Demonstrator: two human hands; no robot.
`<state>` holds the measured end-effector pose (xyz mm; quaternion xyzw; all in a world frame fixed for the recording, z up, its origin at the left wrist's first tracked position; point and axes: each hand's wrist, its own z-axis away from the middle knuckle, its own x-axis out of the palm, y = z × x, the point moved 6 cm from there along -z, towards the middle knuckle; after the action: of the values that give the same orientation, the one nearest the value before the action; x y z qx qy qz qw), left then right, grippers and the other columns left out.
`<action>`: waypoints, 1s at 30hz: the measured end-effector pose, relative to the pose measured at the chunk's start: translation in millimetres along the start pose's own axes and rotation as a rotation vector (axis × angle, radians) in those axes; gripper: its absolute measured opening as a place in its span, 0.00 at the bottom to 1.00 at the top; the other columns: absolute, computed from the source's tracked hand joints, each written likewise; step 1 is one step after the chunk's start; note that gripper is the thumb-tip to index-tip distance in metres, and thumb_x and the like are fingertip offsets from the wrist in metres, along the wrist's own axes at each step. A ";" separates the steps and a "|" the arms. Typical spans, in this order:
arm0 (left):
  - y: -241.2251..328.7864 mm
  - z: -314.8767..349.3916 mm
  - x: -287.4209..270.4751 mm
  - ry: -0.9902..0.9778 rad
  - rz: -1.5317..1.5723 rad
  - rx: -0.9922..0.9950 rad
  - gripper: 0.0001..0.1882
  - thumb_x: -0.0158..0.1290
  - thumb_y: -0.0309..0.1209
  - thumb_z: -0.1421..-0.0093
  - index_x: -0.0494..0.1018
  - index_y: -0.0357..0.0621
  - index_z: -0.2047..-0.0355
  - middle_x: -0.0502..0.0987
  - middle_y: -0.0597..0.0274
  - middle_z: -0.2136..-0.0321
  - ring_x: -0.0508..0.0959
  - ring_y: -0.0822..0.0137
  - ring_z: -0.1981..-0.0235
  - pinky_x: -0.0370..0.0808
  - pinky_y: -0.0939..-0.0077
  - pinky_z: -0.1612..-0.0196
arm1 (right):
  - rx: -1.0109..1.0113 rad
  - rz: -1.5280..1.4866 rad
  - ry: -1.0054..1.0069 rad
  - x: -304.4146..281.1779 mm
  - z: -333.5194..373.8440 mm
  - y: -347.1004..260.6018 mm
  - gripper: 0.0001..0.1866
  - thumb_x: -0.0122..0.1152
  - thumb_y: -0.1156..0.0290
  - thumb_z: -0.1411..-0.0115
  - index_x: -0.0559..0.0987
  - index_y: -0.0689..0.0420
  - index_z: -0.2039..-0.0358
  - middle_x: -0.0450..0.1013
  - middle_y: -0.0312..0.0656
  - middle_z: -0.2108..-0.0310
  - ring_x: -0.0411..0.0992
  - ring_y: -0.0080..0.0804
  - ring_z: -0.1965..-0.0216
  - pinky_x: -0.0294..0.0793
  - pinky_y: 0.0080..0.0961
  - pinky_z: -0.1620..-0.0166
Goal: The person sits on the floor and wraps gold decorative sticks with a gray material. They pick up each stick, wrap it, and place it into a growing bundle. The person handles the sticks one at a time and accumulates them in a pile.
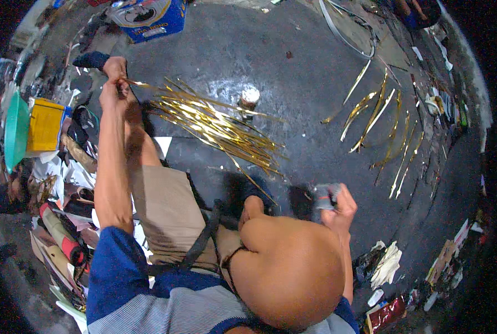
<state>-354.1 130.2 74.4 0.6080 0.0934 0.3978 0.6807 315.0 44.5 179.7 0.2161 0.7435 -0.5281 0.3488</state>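
Observation:
At the left, my left hand (115, 94) is closed, pinching the end of a thin gold strip (140, 84) beside my foot. A loose bundle of shiny gold strips (218, 129) lies on the dark floor to the right of that hand. Just behind the bundle stands a small round container (249, 98) with a pale top. Low on the right, beyond my bare knee, my right hand (340, 210) is wrapped around a small grey object (325, 196) with a reddish line. What kind of object it is, I cannot tell.
More gold strips (374, 114) lie spread at the right, below a curved pale band (343, 42). A blue box (154, 19) stands at the far left. Near the left edge are a yellow box (48, 127), a green round item (16, 132) and scattered paper (64, 177).

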 end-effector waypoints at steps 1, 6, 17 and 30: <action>0.3 34.0 59.9 -0.018 -0.037 0.032 0.05 0.55 0.28 0.41 0.73 0.39 0.70 0.74 0.62 0.78 0.74 0.69 0.79 0.66 0.81 0.79 | 0.093 -0.027 0.072 -8.0 -2.1 3.0 0.09 0.65 0.80 0.51 0.80 0.61 0.67 0.76 0.46 0.69 0.75 0.43 0.71 0.75 0.33 0.66; 30.6 259.2 255.2 -0.352 -0.518 0.397 0.04 0.59 0.22 0.44 0.75 0.38 0.74 0.74 0.65 0.74 0.73 0.73 0.70 0.68 0.78 0.68 | -0.022 -0.270 0.197 -11.1 -70.9 -70.7 0.14 0.68 0.73 0.46 0.82 0.61 0.59 0.78 0.47 0.62 0.76 0.41 0.59 0.75 0.32 0.54; -29.4 303.5 273.2 -0.333 -0.060 -0.021 0.04 0.57 0.21 0.40 0.76 0.40 0.72 0.76 0.67 0.74 0.70 0.78 0.73 0.65 0.84 0.70 | -0.040 -0.705 -0.070 50.7 -107.8 -110.3 0.12 0.64 0.76 0.48 0.80 0.61 0.61 0.77 0.45 0.71 0.75 0.32 0.69 0.74 0.31 0.65; -154.7 67.0 58.8 0.150 0.043 -0.312 0.10 0.54 0.28 0.36 0.71 0.47 0.76 0.69 0.69 0.81 0.65 0.78 0.83 0.62 0.85 0.81 | 0.048 -0.142 -0.348 32.9 13.3 3.2 0.11 0.61 0.78 0.51 0.78 0.61 0.64 0.76 0.57 0.66 0.75 0.59 0.64 0.74 0.42 0.62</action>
<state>-207.8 126.9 -27.9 0.4654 0.0684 0.4662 0.7493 299.2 31.7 150.5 0.0768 0.6726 -0.5984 0.4287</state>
